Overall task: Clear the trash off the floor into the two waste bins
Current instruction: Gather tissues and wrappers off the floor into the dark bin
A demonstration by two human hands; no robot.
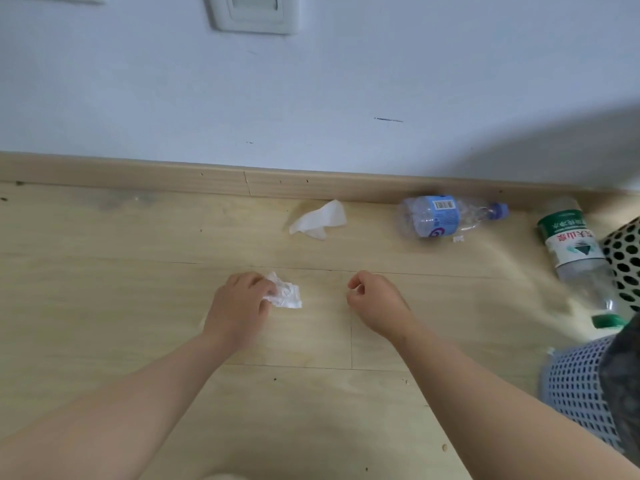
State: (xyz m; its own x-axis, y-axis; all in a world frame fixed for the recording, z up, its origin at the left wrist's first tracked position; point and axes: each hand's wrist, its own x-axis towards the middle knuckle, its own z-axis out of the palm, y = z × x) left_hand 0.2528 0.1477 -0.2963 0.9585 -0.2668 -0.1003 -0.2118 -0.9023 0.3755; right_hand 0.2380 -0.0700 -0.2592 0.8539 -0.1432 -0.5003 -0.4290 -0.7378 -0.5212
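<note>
My left hand (pixel 239 303) rests on the wooden floor with its fingers closed on a crumpled white tissue (pixel 285 292). To its right, my right hand (pixel 375 301) hovers loosely curled and holds nothing. A second white tissue (pixel 320 219) lies near the skirting board. A crushed clear bottle with a blue label (pixel 446 216) lies on its side further right. A bottle with a green label and green cap (pixel 576 251) lies at the far right. Beside it stand a white perforated bin (pixel 625 261) and a light blue mesh bin (pixel 578 386).
A pale wall with a wooden skirting board (pixel 242 181) closes off the far side. A small white scrap (pixel 458 239) lies by the blue-label bottle. Dark patterned cloth (pixel 623 382) overlaps the blue bin at the right edge. Crumbs dot the floor.
</note>
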